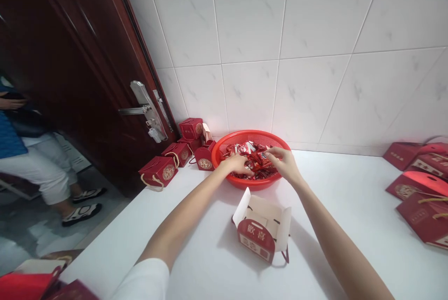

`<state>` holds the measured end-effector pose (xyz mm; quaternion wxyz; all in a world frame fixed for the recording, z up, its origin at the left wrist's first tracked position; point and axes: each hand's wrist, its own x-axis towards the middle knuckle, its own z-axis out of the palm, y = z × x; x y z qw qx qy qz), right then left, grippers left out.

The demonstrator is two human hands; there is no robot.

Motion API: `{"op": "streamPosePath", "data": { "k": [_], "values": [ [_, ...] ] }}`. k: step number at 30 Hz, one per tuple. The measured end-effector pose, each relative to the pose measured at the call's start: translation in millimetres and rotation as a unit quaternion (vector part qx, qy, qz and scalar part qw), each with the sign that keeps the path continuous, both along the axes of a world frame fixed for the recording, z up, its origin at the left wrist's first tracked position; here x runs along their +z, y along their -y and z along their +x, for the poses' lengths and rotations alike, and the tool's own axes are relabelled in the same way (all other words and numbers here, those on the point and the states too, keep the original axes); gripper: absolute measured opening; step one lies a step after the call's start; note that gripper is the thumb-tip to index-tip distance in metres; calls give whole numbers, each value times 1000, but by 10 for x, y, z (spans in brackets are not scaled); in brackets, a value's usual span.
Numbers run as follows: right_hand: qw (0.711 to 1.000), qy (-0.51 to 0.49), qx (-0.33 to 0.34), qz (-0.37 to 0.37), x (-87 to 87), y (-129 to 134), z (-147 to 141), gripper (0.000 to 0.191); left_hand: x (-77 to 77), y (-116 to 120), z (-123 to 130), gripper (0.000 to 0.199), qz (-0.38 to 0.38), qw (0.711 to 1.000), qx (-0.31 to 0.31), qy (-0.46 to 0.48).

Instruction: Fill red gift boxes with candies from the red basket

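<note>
A red plastic basket (250, 134) of red-wrapped candies (257, 174) stands against the wall. My left hand (238, 164) reaches over its near left side, fingers apart and resting among the candies, with some fingertips hidden. At the right side of the basket, my right hand (284, 162) has its thumb and fingers brought together on a red-wrapped candy (265, 156). In front of the basket sits an unfolded dark red gift box (257, 239), its top open, white flaps standing up and cord handle hanging at the side. No candy shows inside it.
Several closed red gift boxes (161, 170) with cord handles stand left of the basket. More red boxes (416, 188) lie at the right edge of the white table (196, 262). A dark door (87, 57) and a person in white trousers (45, 169) are at left.
</note>
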<state>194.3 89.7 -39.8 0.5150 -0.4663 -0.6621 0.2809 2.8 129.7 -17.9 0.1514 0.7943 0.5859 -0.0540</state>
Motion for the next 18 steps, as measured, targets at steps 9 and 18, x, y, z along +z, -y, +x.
{"op": "streamPosePath", "data": {
  "k": [9,18],
  "values": [
    [999,-16,-28,-20,-187,-112,-32,20,-80,-82,3,34,34,995,57,68],
    [999,-41,-18,-29,-225,-188,-30,38,-144,16,-221,36,160,921,83,346]
  ]
}}
